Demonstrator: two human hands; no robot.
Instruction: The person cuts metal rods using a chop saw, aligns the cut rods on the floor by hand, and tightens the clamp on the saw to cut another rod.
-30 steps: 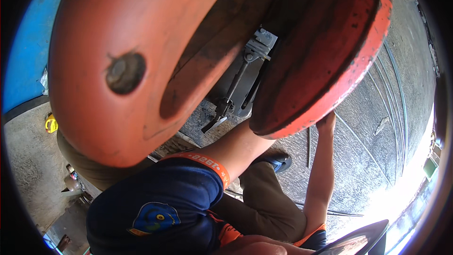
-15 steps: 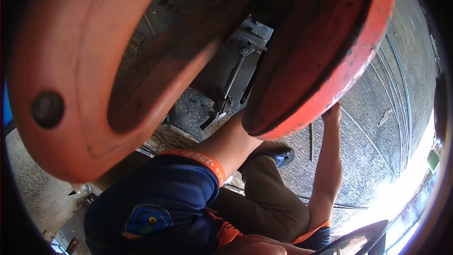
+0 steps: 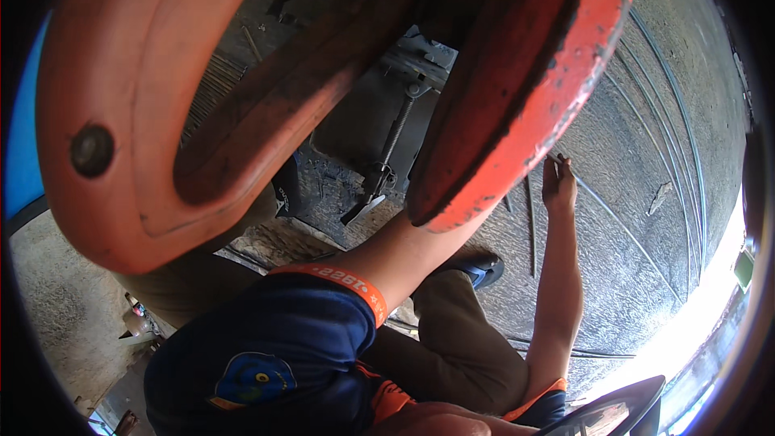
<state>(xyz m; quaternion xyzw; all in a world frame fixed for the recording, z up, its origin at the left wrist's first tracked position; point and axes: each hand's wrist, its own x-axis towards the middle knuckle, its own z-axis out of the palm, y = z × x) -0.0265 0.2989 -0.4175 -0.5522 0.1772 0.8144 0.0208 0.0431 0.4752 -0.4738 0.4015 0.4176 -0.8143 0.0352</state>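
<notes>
A large orange handle (image 3: pixel 105 89) and a red guard (image 3: pixel 517 105) fill the upper part of the view, very close, their tops cut off by the upper edge. The left forearm (image 3: pixel 404 262) passes behind the guard's lower tip, so the left hand is hidden; whether its fingers are open or closed, and what they hold, I cannot tell. The right hand (image 3: pixel 559 190) shows just beside the guard's lower right rim, above the floor (image 3: pixel 605 234). Its fingers are closed in a pinch on a thin rod (image 3: pixel 622 230), which slants away toward the floor's lower right edge, where glare washes out the detail; whether the rod continues under the guard is hard to make out. Several long rods (image 3: pixel 662 125) lie along the floor's right side, well apart from the hand, and a short dark rod (image 3: pixel 531 230) lies nearer, to its left. Between handle and guard, a metal screw clamp (image 3: pixel 395 137) shows partly, its upper end covered.
</notes>
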